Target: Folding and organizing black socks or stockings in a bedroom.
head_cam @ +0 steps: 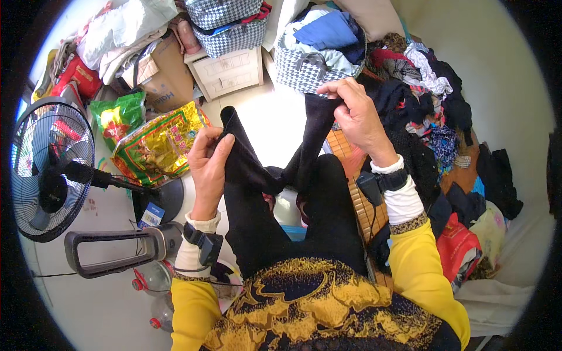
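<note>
A black cloth garment (246,153), its kind unclear, hangs in a V between my two hands, above and between my black-trousered knees. At its left end, my left hand (208,162) pinches the edge between thumb and fingers. The other end is gripped at its top corner by my right hand (358,114), which is held higher. The sagging middle of the cloth blends with my black trousers, so its lower outline is hard to make out.
Ahead are a houndstooth basket (290,66) of clothes and a white drawer cabinet (228,74). Piled clothes (412,114) lie at right, beside a slatted mat (371,215). At left stand a black fan (52,171), shiny packages (164,147), a cardboard box (169,74) and plastic bottles (153,278).
</note>
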`<move>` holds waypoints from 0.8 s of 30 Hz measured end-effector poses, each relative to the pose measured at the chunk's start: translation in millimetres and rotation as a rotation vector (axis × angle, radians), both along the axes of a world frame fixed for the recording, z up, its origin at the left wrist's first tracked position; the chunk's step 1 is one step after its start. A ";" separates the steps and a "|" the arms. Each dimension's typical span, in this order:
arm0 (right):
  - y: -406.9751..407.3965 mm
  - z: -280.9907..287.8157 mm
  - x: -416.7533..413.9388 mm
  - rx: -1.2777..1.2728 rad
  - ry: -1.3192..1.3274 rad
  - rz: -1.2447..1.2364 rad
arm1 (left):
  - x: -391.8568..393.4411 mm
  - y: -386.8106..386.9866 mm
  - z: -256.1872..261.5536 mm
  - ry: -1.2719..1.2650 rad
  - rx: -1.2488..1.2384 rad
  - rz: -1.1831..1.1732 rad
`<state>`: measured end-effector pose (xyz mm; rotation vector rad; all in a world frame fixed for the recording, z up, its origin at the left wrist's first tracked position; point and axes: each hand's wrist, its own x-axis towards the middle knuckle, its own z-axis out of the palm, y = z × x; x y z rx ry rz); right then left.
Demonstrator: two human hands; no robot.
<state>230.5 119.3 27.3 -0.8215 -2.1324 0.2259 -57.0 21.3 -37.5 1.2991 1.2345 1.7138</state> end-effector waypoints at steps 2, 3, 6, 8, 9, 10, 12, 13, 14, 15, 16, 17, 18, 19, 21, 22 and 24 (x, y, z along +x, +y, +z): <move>2.7 -4.0 2.8 0.028 0.005 -0.023 | 1.3 0.4 -4.3 -0.012 -0.015 -0.017; 0.9 -3.9 3.1 0.029 0.006 -0.024 | 2.1 1.3 -6.7 -0.025 -0.028 -0.032; -11.2 -1.5 -2.1 0.026 -0.030 0.025 | 11.8 11.3 -14.1 -0.028 -0.019 -0.069; -17.8 -0.1 -13.3 0.115 -0.047 0.228 | 23.5 14.3 -18.2 -0.107 0.022 -0.116; -24.1 2.6 -18.7 0.108 -0.059 0.232 | 25.8 15.1 -19.8 -0.120 0.002 -0.159; -26.1 1.1 -21.4 0.111 -0.054 0.237 | 28.1 15.2 -20.1 -0.133 -0.019 -0.200; -27.3 -4.7 -23.3 0.127 -0.042 0.257 | 42.6 7.9 1.8 -0.032 -0.028 -0.211; -28.3 -6.8 -24.5 0.123 -0.050 0.253 | 47.6 5.0 6.6 0.002 -0.049 -0.231; -29.3 -9.1 -25.6 0.125 -0.048 0.257 | 51.6 3.2 9.8 0.036 -0.071 -0.249; -30.1 -11.5 -26.9 0.131 -0.051 0.243 | 53.2 4.1 8.2 0.161 0.031 -0.224; -31.2 -13.1 -28.3 0.138 -0.055 0.228 | 52.9 2.6 4.2 0.189 0.041 -0.252; -32.9 -14.3 -30.2 0.138 -0.054 0.227 | 55.0 -0.8 7.2 0.210 -0.003 -0.270; -34.6 -15.5 -33.1 0.163 -0.010 0.213 | 58.7 -5.1 12.0 0.230 -0.047 -0.289; -35.1 -16.6 -34.7 0.187 0.034 0.199 | 64.5 -9.3 17.0 0.255 -0.026 -0.297; -34.4 -19.5 -34.9 0.180 0.054 0.167 | 74.3 -17.7 23.6 0.280 0.019 -0.294; -34.1 -21.3 -34.2 0.172 0.073 0.138 | 78.0 -20.4 25.6 0.286 0.022 -0.283; -35.6 -24.4 -32.9 0.147 0.097 0.112 | 81.1 -23.2 23.7 0.297 0.006 -0.276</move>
